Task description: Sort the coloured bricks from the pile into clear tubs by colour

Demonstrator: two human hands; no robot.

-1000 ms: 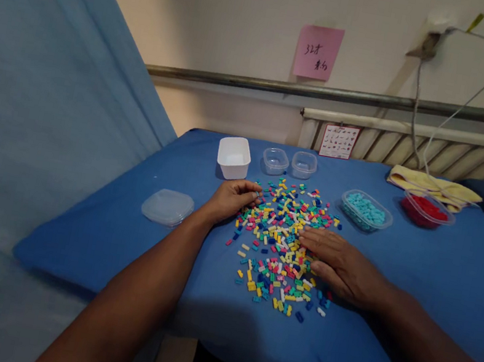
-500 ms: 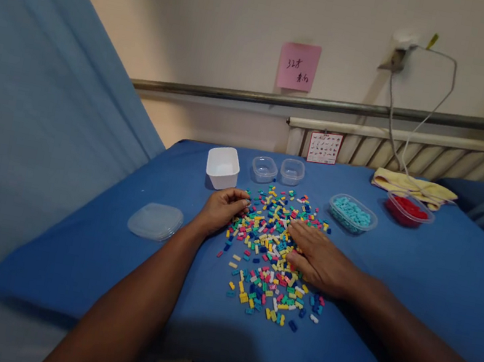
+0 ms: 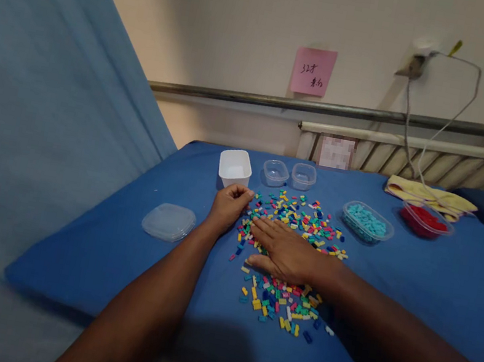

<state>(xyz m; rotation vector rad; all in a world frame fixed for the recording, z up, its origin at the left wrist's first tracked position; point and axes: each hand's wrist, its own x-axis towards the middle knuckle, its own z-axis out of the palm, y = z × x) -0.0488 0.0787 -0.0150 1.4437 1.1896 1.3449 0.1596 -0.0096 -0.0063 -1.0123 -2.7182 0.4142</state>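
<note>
Small toy building bricks (image 3: 280,306) in many colours lie spread over the middle of the blue-covered table. My right hand (image 3: 283,251) rests flat on them with fingers stretched out to the left, hiding those underneath. At the pile's left edge, my left hand (image 3: 229,204) is closed, thumb against fingers. Whatever may be in that pinch is too small or hidden to make out. Just behind my left hand stands a white plastic tub (image 3: 234,170).
Two clear containers (image 3: 275,174) stand behind the pile. To the right are a tub of turquoise bricks (image 3: 365,219) and a tub of red pieces (image 3: 426,220), near a yellow cloth (image 3: 427,194). Clear lids (image 3: 169,222) lie at left, beside a blue curtain (image 3: 25,105).
My right hand has slid left across the bricks, closer to my left hand. My left hand stays pinched at the pile's left edge. The whole view has shifted slightly.
</note>
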